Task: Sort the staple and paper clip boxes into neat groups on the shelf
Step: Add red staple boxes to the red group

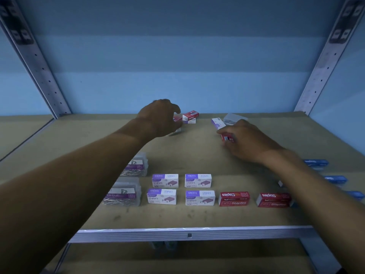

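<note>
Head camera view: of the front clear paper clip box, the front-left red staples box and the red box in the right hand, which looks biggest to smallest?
1. Front clear paper clip box.
2. Front-left red staples box.
3. Red box in the right hand, mostly hidden and farther from the camera, so its real size is unsure.

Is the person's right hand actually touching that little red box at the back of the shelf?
Touching. The head view shows the right hand with its fingers curled round the red box, covering most of it; only one end pokes out.
</note>
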Demonstrator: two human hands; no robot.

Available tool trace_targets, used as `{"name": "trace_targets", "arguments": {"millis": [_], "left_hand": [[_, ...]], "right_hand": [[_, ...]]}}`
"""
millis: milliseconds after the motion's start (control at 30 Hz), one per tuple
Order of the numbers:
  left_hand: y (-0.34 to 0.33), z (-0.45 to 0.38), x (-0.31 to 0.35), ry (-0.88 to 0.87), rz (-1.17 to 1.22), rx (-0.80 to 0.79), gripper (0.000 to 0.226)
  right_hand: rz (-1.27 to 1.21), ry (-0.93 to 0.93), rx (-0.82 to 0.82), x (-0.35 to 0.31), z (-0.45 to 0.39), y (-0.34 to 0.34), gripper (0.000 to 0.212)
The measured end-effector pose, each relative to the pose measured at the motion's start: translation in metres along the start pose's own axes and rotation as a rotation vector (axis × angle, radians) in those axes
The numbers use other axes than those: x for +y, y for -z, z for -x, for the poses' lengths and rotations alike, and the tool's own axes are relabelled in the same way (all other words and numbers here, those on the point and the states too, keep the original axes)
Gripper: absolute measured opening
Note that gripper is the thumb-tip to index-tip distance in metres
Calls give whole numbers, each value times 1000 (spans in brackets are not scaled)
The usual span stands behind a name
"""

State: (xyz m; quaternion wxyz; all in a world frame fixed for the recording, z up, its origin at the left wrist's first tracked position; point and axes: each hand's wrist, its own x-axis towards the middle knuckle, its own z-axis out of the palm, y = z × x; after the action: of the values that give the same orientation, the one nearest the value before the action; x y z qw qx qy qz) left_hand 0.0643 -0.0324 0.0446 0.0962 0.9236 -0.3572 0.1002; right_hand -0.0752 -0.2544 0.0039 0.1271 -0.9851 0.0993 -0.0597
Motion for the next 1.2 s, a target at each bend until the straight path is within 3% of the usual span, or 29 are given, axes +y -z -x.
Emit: {"name": "trace_targets", "arguments": {"millis": [300, 467, 767, 967, 1200], "left_hand": [[-8, -8, 3, -2, 1, -66, 18], [-13, -7, 1, 31, -6, 3, 27], [-8, 1, 5, 60, 204, 98, 17], [5, 24, 17, 39, 367, 189, 23], [17, 61, 40, 107, 501, 110, 22]], "right_hand": [[-39, 34, 88, -3, -1, 0, 16], [-116, 2, 98, -6, 1, 3, 12], [-227, -19, 123, -3, 4, 5, 16], [-307, 1, 153, -9, 12, 14, 17], [-358, -12, 100, -18, 23, 23, 16]]}}
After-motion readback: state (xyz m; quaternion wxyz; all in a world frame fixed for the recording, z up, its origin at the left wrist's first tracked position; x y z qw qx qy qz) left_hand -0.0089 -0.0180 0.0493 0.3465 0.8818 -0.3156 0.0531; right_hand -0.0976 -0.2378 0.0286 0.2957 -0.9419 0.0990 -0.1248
